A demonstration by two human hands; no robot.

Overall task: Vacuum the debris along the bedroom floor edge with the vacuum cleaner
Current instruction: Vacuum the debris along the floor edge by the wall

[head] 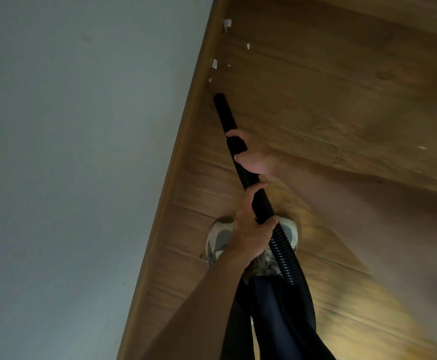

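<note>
A grey wall [69,152] meets a wooden skirting board [183,152], with a pale shoe [216,240] near

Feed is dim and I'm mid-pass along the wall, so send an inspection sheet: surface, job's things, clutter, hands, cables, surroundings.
Surface: wooden floor, planks running up to the skirting board.
Job's things: black vacuum hose, its nozzle tip low beside the skirting board; white debris scattered along the edge beyond the tip, not yet picked up.
Clutter: one white fleck out on the open floor.
Hands: right hand grips the vacuum hose at its rigid front part; left hand grips the ribbed part behind.
Cables: nothing seen.
Surroundings: grey wall on the left; the person's shoes under the hose.
</note>
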